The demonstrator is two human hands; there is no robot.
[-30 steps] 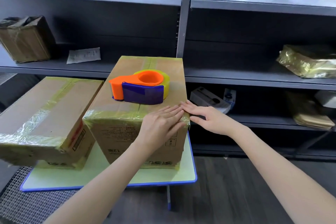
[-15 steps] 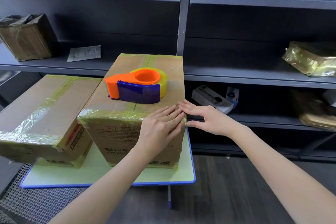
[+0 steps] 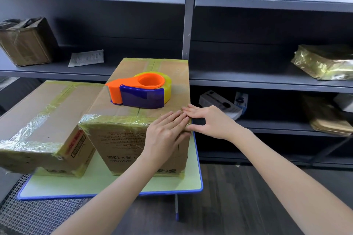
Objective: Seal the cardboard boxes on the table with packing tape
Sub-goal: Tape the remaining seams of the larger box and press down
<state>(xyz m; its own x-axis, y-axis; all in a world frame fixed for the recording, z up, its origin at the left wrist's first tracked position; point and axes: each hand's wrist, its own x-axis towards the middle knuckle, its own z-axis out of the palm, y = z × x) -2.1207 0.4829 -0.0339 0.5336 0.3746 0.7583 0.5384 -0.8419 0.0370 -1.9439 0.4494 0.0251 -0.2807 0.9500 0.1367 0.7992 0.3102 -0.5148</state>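
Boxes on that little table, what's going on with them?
A person presses the left hand and right hand flat onto the tape at the near right top corner of the taller box. The orange tape dispenser sits on its top. A second taped box lies beside it on the table.

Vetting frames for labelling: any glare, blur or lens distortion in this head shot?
Head view: glare on the crinkled clear tape of the low cardboard box on the left and on the gold foil-wrapped parcel at right; grey metal shelf edges bow from the wide-angle lens; orange and purple tape dispenser, left hand and right hand are sharp, no motion blur.
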